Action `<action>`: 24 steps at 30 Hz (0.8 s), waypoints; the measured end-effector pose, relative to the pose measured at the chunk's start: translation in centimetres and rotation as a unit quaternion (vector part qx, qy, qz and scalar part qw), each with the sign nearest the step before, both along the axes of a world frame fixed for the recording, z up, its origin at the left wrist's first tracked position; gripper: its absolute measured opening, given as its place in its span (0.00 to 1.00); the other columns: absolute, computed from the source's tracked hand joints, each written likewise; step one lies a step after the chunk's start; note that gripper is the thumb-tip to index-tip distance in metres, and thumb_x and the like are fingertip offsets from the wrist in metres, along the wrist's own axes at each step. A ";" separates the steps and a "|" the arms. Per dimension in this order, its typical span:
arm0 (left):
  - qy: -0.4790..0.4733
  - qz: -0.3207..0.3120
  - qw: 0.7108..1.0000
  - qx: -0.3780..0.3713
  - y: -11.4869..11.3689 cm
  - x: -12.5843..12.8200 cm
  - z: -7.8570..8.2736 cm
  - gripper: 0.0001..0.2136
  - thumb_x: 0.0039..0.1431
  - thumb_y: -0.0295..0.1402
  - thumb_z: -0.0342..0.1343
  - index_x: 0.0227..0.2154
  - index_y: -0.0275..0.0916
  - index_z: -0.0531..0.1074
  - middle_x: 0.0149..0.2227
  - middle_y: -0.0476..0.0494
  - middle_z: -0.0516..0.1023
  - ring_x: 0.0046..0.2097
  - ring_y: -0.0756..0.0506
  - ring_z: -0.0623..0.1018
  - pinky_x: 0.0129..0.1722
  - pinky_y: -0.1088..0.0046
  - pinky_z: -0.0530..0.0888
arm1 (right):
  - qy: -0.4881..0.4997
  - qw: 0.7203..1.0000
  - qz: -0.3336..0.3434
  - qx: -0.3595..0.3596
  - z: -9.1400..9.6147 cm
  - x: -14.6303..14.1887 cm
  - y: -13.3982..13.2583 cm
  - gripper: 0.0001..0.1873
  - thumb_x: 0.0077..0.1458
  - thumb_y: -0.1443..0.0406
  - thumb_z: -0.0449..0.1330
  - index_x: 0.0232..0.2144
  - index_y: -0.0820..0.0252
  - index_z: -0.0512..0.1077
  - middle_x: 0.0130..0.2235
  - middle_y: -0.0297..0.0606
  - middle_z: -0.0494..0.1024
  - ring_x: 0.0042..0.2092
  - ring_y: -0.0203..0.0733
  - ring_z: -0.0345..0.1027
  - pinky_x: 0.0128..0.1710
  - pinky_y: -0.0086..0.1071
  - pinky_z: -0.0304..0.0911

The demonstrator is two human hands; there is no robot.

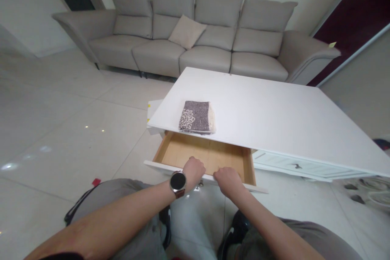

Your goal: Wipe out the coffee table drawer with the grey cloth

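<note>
A white low table [274, 109] stands in front of me with a wooden drawer [207, 154] pulled out at its left front. Nothing lies inside the part of the drawer that shows. My left hand [193, 172], a watch on its wrist, curls over the drawer's white front edge. My right hand [228, 178] grips the same front edge a little to the right. A folded grey-brown towel [197, 117] with a white pattern lies on the tabletop just behind the drawer opening.
A second drawer [292, 164] to the right is closed. A long grey sofa [189, 40] with a cushion stands beyond the table. Pale tiled floor spreads to the left. My knees and dark shoes are below the drawer. Slippers lie at the far right.
</note>
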State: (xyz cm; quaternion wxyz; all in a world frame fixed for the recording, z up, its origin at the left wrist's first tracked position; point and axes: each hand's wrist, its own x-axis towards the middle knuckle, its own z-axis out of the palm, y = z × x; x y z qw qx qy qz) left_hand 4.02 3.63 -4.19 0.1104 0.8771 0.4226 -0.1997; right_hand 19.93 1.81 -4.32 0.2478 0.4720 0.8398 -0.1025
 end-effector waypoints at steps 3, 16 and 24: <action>0.000 -0.007 1.000 0.004 -0.1 -0.1 -0.5 0.11 0.64 0.23 0.54 0.36 0.33 0.83 0.35 0.33 0.83 0.40 0.40 0.82 0.35 0.66 0.68 | -0.007 1.000 0.000 -0.008 0.4 -0.1 0.0 0.17 0.60 0.77 0.54 0.43 0.67 0.81 0.42 0.55 0.83 0.48 0.53 0.80 0.44 0.41 0.74; -0.001 -0.021 1.000 0.008 -0.6 0.1 -0.9 0.09 0.63 0.23 0.56 0.33 0.35 0.82 0.34 0.33 0.84 0.40 0.40 0.83 0.37 0.64 0.70 | -0.021 0.999 0.006 -0.035 1.4 -0.8 -0.4 0.16 0.58 0.78 0.56 0.43 0.68 0.81 0.43 0.57 0.83 0.48 0.54 0.79 0.44 0.41 0.74; 0.023 -0.009 0.999 -0.022 -1.3 0.5 -0.4 0.08 0.61 0.22 0.57 0.34 0.35 0.82 0.36 0.34 0.84 0.43 0.40 0.83 0.42 0.65 0.71 | -0.016 0.999 0.005 -0.039 1.0 -1.0 -1.2 0.16 0.59 0.78 0.57 0.43 0.68 0.82 0.42 0.57 0.83 0.48 0.53 0.80 0.44 0.40 0.74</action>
